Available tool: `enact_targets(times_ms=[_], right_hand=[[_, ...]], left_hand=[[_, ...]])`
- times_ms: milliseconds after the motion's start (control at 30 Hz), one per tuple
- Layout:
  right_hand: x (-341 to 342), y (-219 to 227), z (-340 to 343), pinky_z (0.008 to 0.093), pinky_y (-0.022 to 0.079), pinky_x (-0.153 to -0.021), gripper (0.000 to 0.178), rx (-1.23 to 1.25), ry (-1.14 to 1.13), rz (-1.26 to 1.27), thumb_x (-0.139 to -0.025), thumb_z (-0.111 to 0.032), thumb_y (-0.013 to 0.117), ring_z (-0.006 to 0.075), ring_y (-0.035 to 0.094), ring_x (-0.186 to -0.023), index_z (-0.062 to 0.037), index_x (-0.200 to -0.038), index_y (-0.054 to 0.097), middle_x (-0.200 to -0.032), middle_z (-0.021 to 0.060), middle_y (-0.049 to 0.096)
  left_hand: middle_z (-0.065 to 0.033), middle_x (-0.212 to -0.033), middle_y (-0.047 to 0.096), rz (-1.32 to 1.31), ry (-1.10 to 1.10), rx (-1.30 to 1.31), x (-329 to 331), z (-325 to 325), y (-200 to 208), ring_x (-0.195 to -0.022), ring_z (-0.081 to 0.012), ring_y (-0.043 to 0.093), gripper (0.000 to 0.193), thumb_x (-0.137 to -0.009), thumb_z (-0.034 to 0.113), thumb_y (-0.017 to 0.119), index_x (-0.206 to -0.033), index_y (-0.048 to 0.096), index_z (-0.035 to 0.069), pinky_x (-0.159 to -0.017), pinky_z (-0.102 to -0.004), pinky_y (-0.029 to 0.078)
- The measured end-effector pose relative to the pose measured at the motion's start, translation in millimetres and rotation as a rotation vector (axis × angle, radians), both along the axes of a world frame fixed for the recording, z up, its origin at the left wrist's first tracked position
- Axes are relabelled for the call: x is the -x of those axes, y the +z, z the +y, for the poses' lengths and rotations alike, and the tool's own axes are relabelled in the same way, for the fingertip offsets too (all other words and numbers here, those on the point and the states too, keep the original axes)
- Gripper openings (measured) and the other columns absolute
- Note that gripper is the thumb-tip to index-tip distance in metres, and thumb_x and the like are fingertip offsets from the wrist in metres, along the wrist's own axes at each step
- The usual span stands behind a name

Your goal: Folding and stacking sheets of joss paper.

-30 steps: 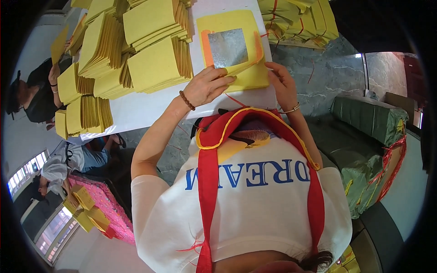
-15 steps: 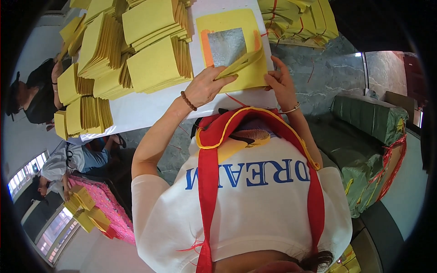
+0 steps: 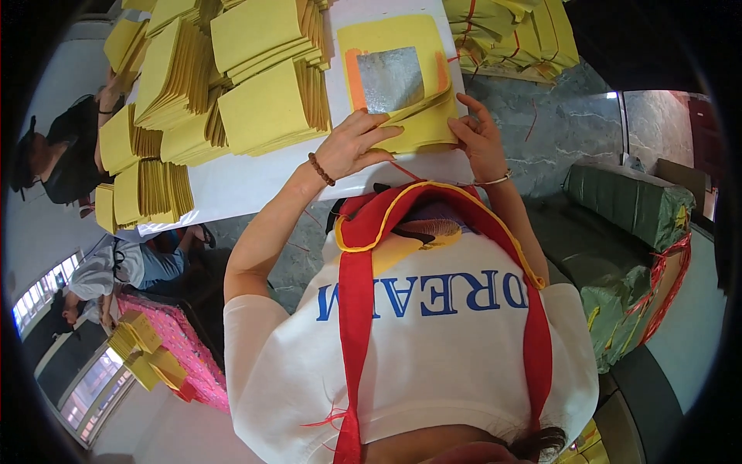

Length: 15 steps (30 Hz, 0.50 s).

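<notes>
A stack of yellow paper sheets [image 3: 421, 131] lies on the white table [image 3: 255, 182] in front of me. The top sheet carries a silver foil square [image 3: 390, 77] with an orange border. Its near edge is folded up and curls over the lower corner of the foil. My left hand [image 3: 357, 143], with a bead bracelet on the wrist, pinches that folded edge at its left end. My right hand [image 3: 479, 138], wearing a thin bracelet, grips the fold's right end with thumb and index finger, its palm resting on the stack.
Several thick piles of yellow folded sheets [image 3: 255, 85] cover the table's left half, and more bundles [image 3: 518, 35] tied with red string lie at the far right. Green wrapped bales [image 3: 630, 209] stand on the right. Other people [image 3: 62, 158] sit at the left.
The near edge of the top sheet has been lifted and rolled farther up over the foil square. My left hand moved up with it, while my right hand stayed at the stack's right edge.
</notes>
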State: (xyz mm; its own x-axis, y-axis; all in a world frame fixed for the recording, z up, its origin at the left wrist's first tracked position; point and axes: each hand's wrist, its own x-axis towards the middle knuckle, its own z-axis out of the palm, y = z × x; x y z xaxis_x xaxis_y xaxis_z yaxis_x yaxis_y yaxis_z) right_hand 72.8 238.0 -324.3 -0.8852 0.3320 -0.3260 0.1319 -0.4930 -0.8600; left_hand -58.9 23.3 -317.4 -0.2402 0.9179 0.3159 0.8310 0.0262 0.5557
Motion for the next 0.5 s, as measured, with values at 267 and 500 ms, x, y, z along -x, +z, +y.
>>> enact_targets(times_ms=[267, 500], right_hand=[[0.4, -4.9, 1.4, 0.0184, 0.037, -0.054, 0.043, -0.112, -0.003, -0.014, -0.083, -0.010, 0.062, 0.0037, 0.048, -0.061, -0.0046, -0.123, 0.047, -0.067, -0.0025, 0.055], [0.5, -14.6, 5.8, 0.0193, 0.041, -0.057, 0.034, -0.016, -0.041, 0.040, -0.086, -0.010, 0.058, 0.0045, 0.050, -0.063, -0.0042, -0.119, 0.050, -0.073, -0.0017, 0.055]], left_hand=[[-0.0137, -0.105, 0.055, -0.088, 0.019, 0.009, 0.1, -0.9, 2.3, -0.090, -0.0301, 0.052, 0.039, -0.075, 0.022, 0.067, -0.111, 0.058, 0.009, -0.079, -0.0372, 0.045], [-0.0123, -0.079, 0.054, -0.222, 0.129, -0.010, 0.6, -2.4, 0.5, -0.077, -0.0260, 0.053, 0.017, -0.082, 0.008, 0.058, -0.099, 0.060, 0.003, -0.067, -0.0337, 0.043]])
